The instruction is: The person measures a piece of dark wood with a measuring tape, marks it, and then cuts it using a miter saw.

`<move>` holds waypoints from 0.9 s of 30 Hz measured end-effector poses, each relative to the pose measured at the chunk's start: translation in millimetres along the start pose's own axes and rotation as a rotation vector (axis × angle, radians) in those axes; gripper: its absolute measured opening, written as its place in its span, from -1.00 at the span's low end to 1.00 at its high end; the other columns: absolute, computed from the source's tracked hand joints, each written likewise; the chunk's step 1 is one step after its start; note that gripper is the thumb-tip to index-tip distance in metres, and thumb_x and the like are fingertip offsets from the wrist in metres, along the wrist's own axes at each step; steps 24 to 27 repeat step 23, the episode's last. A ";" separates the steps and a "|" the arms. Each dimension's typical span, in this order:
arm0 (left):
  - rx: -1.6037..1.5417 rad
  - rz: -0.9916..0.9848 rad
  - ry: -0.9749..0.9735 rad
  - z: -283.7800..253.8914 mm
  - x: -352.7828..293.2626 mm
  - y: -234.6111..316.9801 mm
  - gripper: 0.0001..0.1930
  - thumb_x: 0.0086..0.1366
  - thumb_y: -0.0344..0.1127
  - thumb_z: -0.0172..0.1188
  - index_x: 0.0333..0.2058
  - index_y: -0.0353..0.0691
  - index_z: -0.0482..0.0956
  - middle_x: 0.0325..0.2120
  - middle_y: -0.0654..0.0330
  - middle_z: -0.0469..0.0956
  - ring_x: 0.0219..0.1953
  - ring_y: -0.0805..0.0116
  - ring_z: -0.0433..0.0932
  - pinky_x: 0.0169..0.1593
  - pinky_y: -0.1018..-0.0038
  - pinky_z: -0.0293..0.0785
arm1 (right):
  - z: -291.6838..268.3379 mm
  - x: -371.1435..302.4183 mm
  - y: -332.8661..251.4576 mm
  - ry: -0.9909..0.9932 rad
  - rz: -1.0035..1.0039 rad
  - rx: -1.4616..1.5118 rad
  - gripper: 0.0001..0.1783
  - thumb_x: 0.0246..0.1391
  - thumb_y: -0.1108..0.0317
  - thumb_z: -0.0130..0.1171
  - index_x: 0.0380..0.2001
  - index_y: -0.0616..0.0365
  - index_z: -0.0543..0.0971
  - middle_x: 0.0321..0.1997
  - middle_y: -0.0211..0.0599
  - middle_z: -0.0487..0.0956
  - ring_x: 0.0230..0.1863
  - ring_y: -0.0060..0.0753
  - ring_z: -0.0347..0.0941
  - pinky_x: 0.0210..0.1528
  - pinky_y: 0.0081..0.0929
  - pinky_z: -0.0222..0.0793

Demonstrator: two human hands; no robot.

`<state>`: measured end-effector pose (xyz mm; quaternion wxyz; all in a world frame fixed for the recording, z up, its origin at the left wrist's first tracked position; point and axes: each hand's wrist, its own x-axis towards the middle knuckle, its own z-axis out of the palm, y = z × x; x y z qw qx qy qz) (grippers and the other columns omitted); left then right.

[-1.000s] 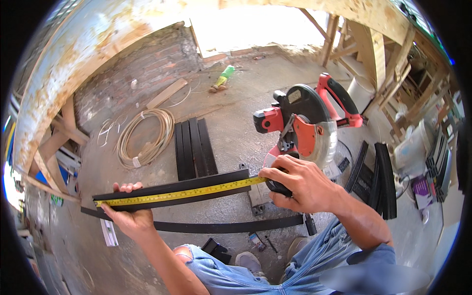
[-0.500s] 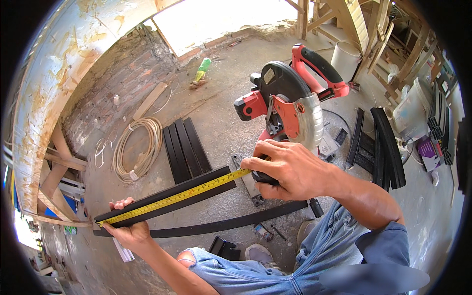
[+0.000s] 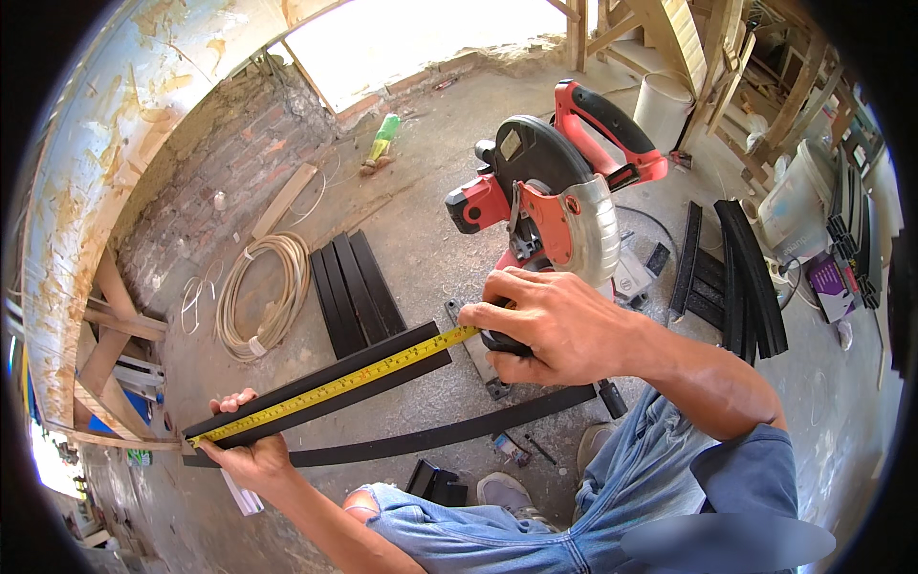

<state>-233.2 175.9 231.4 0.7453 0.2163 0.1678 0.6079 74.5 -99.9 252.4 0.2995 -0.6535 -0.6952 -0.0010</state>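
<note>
My left hand (image 3: 251,452) grips the near-left end of a short black strip (image 3: 316,413), its thumb pressing the tip of a yellow tape blade (image 3: 354,378) onto it. The blade lies along the strip's length and runs past its far end. There my right hand (image 3: 559,330) is closed around the tape measure (image 3: 505,342), whose dark case is mostly hidden by the fingers. Just beyond that hand stands a red and black miter saw (image 3: 559,206) with its handle raised. A long black strip (image 3: 449,430) lies below, reaching toward the saw's base.
Several cut black strips (image 3: 359,292) lie side by side past the held one. A coiled pale hose (image 3: 260,297) rests to their left. More black pieces (image 3: 741,277) lie at right, near a white bucket (image 3: 801,196). A green bottle (image 3: 384,139) lies farther off.
The view has shifted slightly, so the saw and floor items sit a little further left. Both hands keep their hold, with the tape still stretched along the strip.
</note>
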 end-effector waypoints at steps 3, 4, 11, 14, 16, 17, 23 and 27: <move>-0.026 -0.005 -0.025 -0.8 -1.9 1.5 -0.38 0.47 0.15 -0.06 -0.14 -0.47 0.49 -0.40 -0.03 0.42 -0.25 0.07 0.39 0.01 0.13 0.40 | 1.7 0.6 0.9 -0.011 0.002 0.026 -0.53 0.03 0.25 0.23 0.02 0.19 0.49 -0.21 -0.07 0.46 -0.16 -0.01 0.54 -0.19 -0.13 0.51; -0.043 0.015 0.009 3.2 -4.8 0.2 -0.38 0.47 0.16 -0.05 -0.13 -0.48 0.45 -0.38 -0.04 0.41 -0.24 0.06 0.38 0.02 0.11 0.38 | 2.7 1.4 0.7 -0.026 0.010 0.048 -0.52 0.03 0.25 0.22 0.03 0.19 0.48 -0.21 -0.07 0.46 -0.15 0.00 0.54 -0.19 -0.12 0.51; 0.049 0.132 0.081 8.3 -2.2 14.7 -0.29 0.49 0.26 -0.21 -0.11 -0.50 0.38 -0.18 -0.22 0.44 -0.06 -0.20 0.43 0.16 -0.16 0.38 | -1.2 17.9 -4.2 0.133 -0.017 0.104 -0.43 0.01 0.40 0.23 0.13 0.23 0.40 -0.19 -0.03 0.40 -0.15 0.13 0.50 -0.16 -0.08 0.46; 0.263 0.323 0.177 41.3 -16.6 10.1 -0.30 0.50 0.26 -0.23 -0.17 -0.47 0.38 -0.19 -0.23 0.43 -0.06 -0.21 0.44 0.15 -0.16 0.40 | -11.2 18.3 -0.2 0.239 0.077 0.138 -0.43 0.04 0.37 0.26 0.14 0.26 0.39 -0.21 0.01 0.48 -0.23 0.00 0.51 -0.16 -0.23 0.47; 0.412 0.468 0.094 42.5 -29.4 45.2 -0.33 0.48 0.25 -0.15 -0.12 -0.46 0.36 -0.16 -0.20 0.44 -0.05 -0.19 0.46 0.16 -0.14 0.40 | -3.8 21.3 -19.7 0.342 0.431 0.363 -0.41 0.10 0.40 0.18 0.24 0.20 0.41 -0.21 -0.30 0.44 -0.22 -0.47 0.40 -0.15 -0.45 0.35; 0.515 0.562 0.070 43.9 -38.1 64.6 -0.33 0.46 0.25 -0.07 -0.08 -0.45 0.37 -0.17 -0.16 0.46 -0.07 -0.16 0.48 0.13 -0.09 0.42 | -2.6 22.2 -18.5 0.295 0.430 0.402 -0.41 0.12 0.39 0.17 0.25 0.19 0.40 -0.22 -0.34 0.44 -0.21 -0.52 0.39 -0.14 -0.49 0.34; 0.858 0.434 -0.084 1.1 -71.8 143.1 -0.33 0.42 0.25 0.05 0.05 -0.36 0.37 -0.09 -0.02 0.48 -0.04 0.00 0.49 0.14 0.03 0.38 | -0.8 16.1 -2.7 0.102 0.373 0.387 -0.55 0.11 0.42 0.23 0.10 0.17 0.51 -0.29 -0.35 0.49 -0.26 -0.60 0.44 -0.19 -0.56 0.42; 0.858 0.434 -0.084 1.1 -71.8 143.1 -0.33 0.42 0.25 0.05 0.05 -0.36 0.37 -0.09 -0.02 0.48 -0.04 0.00 0.49 0.14 0.03 0.38 | -0.8 16.1 -2.7 0.102 0.373 0.387 -0.55 0.11 0.42 0.23 0.10 0.17 0.51 -0.29 -0.35 0.49 -0.26 -0.60 0.44 -0.19 -0.56 0.42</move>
